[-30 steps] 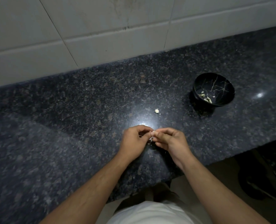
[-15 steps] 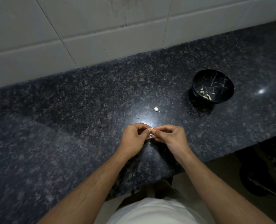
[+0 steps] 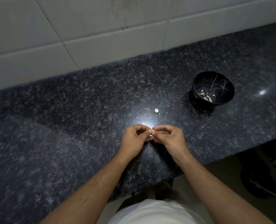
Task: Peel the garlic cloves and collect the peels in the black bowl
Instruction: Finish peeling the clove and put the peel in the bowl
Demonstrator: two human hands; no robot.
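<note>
Both hands stay together as before: left hand [image 3: 134,139] and right hand [image 3: 170,137] pinch 1 garlic clove [image 3: 152,133] above the surface [image 3: 69,126], fingers clamped on it.

bare granite counter [image 3: 69,126] left of the hands, garlic bit [image 3: 156,110] ahead, black bowl [image 3: 197,81] far right

A kitchen: speckled granite counter [image 3: 69,126] under tiled wall [image 3: 101,29].
</note>
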